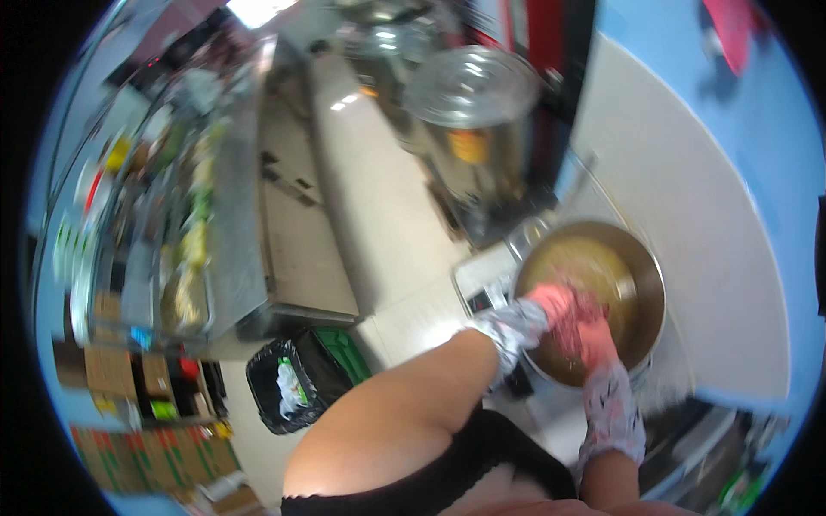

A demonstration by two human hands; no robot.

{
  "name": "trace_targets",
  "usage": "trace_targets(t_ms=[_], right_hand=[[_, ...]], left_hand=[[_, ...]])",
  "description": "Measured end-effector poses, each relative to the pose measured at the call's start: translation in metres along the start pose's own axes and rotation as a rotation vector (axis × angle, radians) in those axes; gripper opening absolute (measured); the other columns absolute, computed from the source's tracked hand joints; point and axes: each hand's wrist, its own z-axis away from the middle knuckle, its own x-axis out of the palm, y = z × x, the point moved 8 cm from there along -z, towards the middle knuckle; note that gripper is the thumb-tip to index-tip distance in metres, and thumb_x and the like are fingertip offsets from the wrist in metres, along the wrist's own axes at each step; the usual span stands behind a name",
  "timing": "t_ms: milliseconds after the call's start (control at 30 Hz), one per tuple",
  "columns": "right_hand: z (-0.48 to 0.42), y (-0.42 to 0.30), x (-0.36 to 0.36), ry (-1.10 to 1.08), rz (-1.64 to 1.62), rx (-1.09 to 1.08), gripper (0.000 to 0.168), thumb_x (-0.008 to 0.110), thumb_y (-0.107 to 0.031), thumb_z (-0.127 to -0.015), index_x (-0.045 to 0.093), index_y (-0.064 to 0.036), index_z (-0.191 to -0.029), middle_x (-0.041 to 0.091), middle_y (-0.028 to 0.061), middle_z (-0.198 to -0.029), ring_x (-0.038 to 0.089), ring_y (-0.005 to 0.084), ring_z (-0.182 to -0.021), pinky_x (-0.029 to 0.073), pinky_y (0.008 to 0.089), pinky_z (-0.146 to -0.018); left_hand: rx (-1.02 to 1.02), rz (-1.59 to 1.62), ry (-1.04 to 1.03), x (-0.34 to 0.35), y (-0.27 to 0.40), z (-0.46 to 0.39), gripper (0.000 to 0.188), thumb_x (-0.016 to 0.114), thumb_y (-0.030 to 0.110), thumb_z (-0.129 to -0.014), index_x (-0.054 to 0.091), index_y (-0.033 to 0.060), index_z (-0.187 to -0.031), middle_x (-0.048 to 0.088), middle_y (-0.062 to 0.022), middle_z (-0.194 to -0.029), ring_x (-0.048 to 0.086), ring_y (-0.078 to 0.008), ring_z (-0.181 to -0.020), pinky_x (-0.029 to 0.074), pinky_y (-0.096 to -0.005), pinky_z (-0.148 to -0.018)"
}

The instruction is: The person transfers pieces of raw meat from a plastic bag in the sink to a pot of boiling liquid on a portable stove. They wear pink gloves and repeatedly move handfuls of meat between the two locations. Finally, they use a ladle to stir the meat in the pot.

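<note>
A large round metal pot [653,322] stands low in front of me, with cloudy yellowish liquid [581,258] inside. Both my hands wear pink gloves and patterned sleeve covers, and both are inside the pot's rim. My left hand [552,303] grips one side of a clump of reddish, stringy material [568,329], which looks like raw meat. On the clump's other side, my right hand [597,342] grips it too. Blur and the gloves hide the individual fingers. I cannot tell how much of the clump is under the liquid.
A steel counter [239,213] with food trays runs along the left. Beneath its near end stands a black-lined bin [271,393]. Beyond the pot is a tall steel container [497,161] with a clear lid [474,87]. A white panel [684,213] borders the pot's right side.
</note>
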Motion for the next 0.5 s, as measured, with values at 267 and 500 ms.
trace_targets(t_ms=[267, 500], right_hand=[[0.004, 0.023, -0.012, 0.229, 0.753, 0.024, 0.032, 0.058, -0.024, -0.103, 0.059, -0.002, -0.127, 0.068, 0.0133, -0.110, 0.066, 0.0264, -0.096, 0.053, 0.0421, -0.080], [0.095, -0.060, 0.021, 0.381, 0.541, -0.403, 0.043, 0.050, -0.030, -0.108, 0.056, 0.003, -0.135, 0.064, 0.0193, -0.131, 0.063, 0.0317, -0.118, 0.052, 0.0412, -0.098]], left_hand=[[-0.795, -1.241, -0.064, -0.045, -0.123, 0.092, 0.019, 0.062, 0.017, -0.091, 0.076, 0.0091, -0.082, 0.073, -0.0164, -0.084, 0.071, -0.0313, -0.077, 0.057, -0.0469, -0.069], [-1.057, 0.136, 0.356, -0.020, -0.028, 0.018, 0.017, 0.059, 0.018, -0.098, 0.070, 0.0060, -0.092, 0.064, -0.0123, -0.077, 0.062, -0.0284, -0.066, 0.053, -0.0395, -0.063]])
